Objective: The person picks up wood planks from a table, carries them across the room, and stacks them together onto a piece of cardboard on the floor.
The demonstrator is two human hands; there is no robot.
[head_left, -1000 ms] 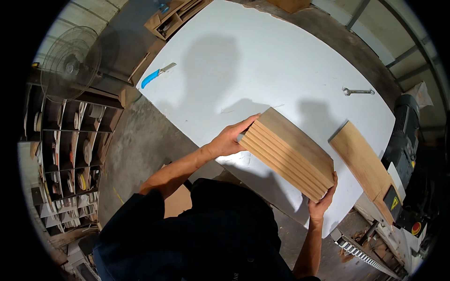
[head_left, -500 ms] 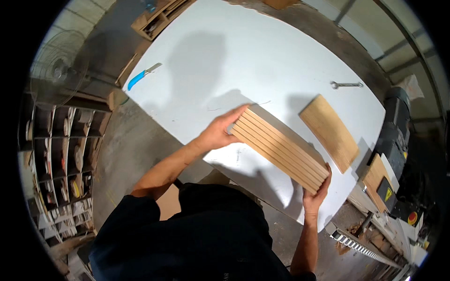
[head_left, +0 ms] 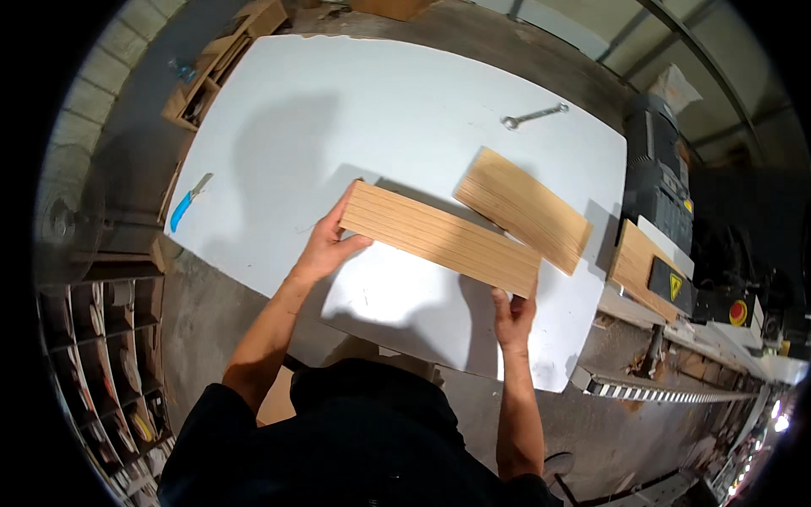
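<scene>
A stack of wooden boards (head_left: 443,237) is held across the near part of the white table, its long side showing fine lines between the pieces. My left hand (head_left: 325,241) grips its left end, thumb on the near side and fingers reaching round the far corner. At the right end, my right hand (head_left: 514,319) is closed on it, thumb on the near face and the other fingers partly hidden. Just beyond the stack lies a single flat wooden board (head_left: 528,209) on the table.
On the white table (head_left: 397,101) a blue-handled knife (head_left: 187,204) lies at the left and a steel wrench (head_left: 535,116) at the far right. A machine with a red button (head_left: 738,313) stands right of the table. A shelf of cubbyholes (head_left: 106,363) is at the left.
The stack has turned in my hands, so its grooved face now shows flatter with finer lines. It lies less slanted. The whole view has shifted, moving the table's things leftward.
</scene>
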